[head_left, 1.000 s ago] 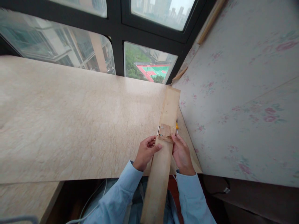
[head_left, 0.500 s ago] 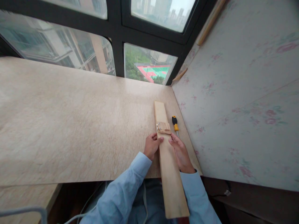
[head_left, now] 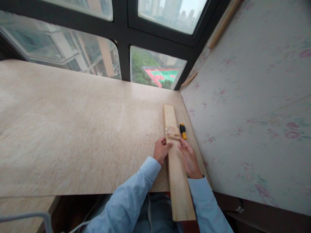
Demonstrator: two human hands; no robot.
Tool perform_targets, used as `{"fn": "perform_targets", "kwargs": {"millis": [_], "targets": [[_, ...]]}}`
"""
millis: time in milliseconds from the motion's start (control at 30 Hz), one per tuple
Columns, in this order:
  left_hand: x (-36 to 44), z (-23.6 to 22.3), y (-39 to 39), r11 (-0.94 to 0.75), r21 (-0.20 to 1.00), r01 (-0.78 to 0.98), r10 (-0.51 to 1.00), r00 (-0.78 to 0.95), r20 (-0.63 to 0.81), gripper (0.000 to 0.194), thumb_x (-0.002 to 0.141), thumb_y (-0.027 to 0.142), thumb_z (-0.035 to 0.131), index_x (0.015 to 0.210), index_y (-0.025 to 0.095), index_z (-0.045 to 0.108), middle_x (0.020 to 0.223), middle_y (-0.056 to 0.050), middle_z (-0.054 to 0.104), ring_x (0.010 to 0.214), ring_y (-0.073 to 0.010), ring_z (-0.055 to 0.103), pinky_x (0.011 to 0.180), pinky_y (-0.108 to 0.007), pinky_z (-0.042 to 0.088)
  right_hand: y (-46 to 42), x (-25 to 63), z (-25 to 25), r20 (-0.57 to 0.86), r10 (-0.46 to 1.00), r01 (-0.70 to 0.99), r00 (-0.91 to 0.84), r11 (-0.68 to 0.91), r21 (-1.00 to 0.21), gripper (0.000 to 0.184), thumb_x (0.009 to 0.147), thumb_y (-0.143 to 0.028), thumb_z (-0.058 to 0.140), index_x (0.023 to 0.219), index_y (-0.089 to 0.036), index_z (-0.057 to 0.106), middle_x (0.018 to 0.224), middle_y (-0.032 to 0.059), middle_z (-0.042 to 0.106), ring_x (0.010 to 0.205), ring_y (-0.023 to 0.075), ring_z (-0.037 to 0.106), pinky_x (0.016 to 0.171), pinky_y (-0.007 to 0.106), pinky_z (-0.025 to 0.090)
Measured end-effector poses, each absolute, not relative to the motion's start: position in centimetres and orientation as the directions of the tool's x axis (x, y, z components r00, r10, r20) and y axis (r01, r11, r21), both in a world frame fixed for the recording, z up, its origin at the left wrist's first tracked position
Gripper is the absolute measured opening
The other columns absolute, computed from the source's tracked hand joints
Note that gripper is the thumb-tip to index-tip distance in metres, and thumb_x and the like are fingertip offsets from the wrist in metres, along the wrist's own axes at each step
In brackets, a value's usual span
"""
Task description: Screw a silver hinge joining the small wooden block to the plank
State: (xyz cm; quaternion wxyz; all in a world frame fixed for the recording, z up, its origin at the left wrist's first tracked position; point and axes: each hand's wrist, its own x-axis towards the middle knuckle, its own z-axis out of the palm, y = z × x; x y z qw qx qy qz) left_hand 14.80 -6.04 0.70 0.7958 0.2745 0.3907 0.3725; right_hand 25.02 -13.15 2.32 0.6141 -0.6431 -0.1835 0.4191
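A long pale wooden board [head_left: 178, 181] lies lengthwise before me, its near end jutting past the sill's front edge. My left hand [head_left: 162, 150] grips its left edge, thumb on top and fingers at the side. On the opposite edge, my right hand [head_left: 190, 159] holds the board the same way, partly hidden by it. Just beyond both hands, a small thin piece of wood [head_left: 173, 132] lies across the board, with a few small metal screws or nails on it. A screwdriver [head_left: 183, 131] with a black and yellow handle rests right of the board; its shaft is mostly hidden.
The marble-patterned sill [head_left: 80, 136] stretches away to the left. A floral-papered wall [head_left: 243, 106] rises close on the right, and a dark window frame [head_left: 123, 42] borders the back. A grey tube [head_left: 26, 215] shows at the lower left.
Both hands and the board appear slightly further right in the picture, as the whole view has shifted a little. The board's near end sits slightly higher. The grip looks the same.
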Motion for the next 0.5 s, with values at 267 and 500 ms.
{"fn": "perform_targets", "kwargs": {"millis": [267, 500], "targets": [[15.2, 0.0, -5.7, 0.508, 0.813, -0.284, 0.827, 0.427, -0.367, 0.029, 0.077, 0.01, 0.066, 0.105, 0.01, 0.068, 0.1, -0.012, 0.076, 0.083, -0.0208, 0.072, 0.076, -0.032, 0.058, -12.6, 25.3, 2.3, -0.323, 0.746, -0.301, 0.582, -0.171, -0.938, 0.053, 0.065, -0.038, 0.08, 0.115, -0.024, 0.07, 0.131, 0.0057, 0.068, 0.125, 0.0305, 0.059, 0.106, 0.047, 0.047], [13.6, 1.1, -4.4, -0.021, 0.903, 0.428, 0.848, 0.486, -0.21, 0.029, 0.089, 0.034, 0.058, 0.108, 0.016, 0.071, 0.096, -0.011, 0.076, 0.087, -0.0239, 0.071, 0.076, -0.031, 0.053, -12.7, 26.1, 2.0, -0.352, 0.72, -0.348, 0.598, -0.162, -0.923, 0.048, 0.064, -0.037, 0.081, 0.109, -0.025, 0.071, 0.129, 0.0046, 0.068, 0.126, 0.0291, 0.059, 0.107, 0.046, 0.046]]}}
